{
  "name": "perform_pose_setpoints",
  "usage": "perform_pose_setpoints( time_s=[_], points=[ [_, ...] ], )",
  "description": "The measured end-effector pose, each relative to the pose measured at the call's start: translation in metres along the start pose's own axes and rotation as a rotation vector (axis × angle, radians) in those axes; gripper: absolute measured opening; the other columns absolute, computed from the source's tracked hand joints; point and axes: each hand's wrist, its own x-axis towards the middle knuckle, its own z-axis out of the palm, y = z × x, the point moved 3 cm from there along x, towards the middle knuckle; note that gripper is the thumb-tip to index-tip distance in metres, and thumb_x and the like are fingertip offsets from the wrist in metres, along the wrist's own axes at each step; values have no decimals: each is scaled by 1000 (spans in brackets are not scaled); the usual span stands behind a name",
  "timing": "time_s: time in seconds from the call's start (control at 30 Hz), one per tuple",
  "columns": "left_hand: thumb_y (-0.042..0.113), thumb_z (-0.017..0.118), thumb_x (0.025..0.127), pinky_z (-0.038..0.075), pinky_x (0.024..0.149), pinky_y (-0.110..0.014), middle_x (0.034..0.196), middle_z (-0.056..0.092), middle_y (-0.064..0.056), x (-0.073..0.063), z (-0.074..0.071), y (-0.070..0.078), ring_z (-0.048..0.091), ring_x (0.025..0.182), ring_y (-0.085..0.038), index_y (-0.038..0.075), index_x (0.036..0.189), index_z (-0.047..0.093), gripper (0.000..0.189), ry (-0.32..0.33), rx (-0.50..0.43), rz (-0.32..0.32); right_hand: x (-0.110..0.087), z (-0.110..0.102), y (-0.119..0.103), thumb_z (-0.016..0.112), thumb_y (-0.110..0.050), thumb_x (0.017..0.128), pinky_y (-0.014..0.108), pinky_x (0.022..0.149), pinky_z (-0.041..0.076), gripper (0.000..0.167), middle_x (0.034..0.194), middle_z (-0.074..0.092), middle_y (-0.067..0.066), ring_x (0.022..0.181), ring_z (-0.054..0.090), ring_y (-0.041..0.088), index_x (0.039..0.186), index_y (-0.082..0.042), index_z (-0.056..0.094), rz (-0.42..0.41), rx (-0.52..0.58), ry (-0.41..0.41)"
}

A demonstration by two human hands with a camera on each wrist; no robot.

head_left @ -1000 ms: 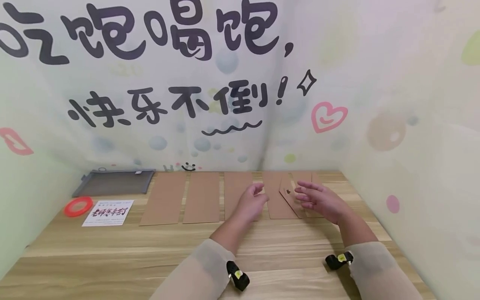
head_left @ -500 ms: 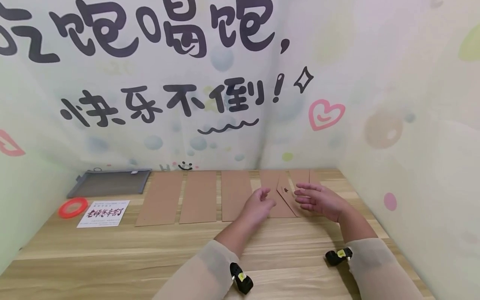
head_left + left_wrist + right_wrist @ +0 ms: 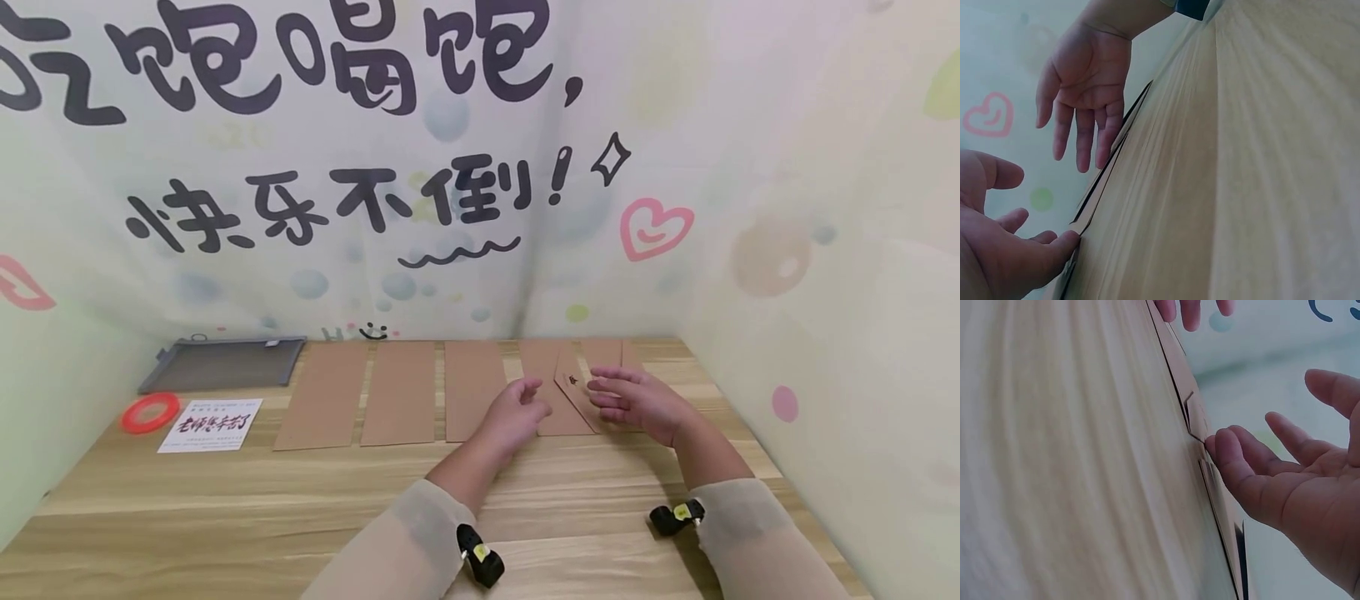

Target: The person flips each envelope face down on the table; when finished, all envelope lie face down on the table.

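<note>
- My left grip (image 3: pixel 516 412) hangs relaxed, right grip (image 3: pixel 639 403) outstretched, both near smooth, angular brown card (image 3: pixel 576 398)!
- Only the head view catches the round red ring (image 3: pixel 126 417)!

Gap parts left hand (image 3: pixel 516 412), right hand (image 3: pixel 641 402); backdrop (image 3: pixel 450 283) blocks.

A printed cloth (image 3: pixel 525 304) is covering the far wall, showing black characters (image 3: pixel 372 204), a pink heart (image 3: pixel 657 231) and pale bubbles (image 3: pixel 447 117). Pale walls are rising left (image 3: pixel 45 392) and right (image 3: pixel 855 333). A wood-grain table (image 3: pixel 225 525) is stretching between them.
</note>
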Motion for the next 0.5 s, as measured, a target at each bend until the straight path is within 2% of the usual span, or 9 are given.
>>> perform_pose_setpoints(
  time_s=[0.2,0.43,0.5],
  points=[
    [16,67,96,39,127,-53,160,55,-15,-2,-3,4,47,152,-36,9,149,59,54,-11,15,-24,0,-1,0,54,-36,113,30,107,58,70,169,39,28,144,60,30,166,2,29,12,63,40],
    [16,66,97,38,128,-54,161,53,-16,-5,-5,6,45,153,-37,10,149,60,52,-27,33,-37,-2,0,-5,53,-33,113,26,106,58,69,170,38,28,137,64,19,166,4,28,-9,87,39],
    [16,66,97,38,128,-55,161,53,-17,-6,-4,7,45,153,-38,10,149,60,53,-35,37,-37,-3,1,-7,53,-31,114,25,104,58,67,168,43,25,133,66,14,166,4,28,-13,113,45]
  ],
)
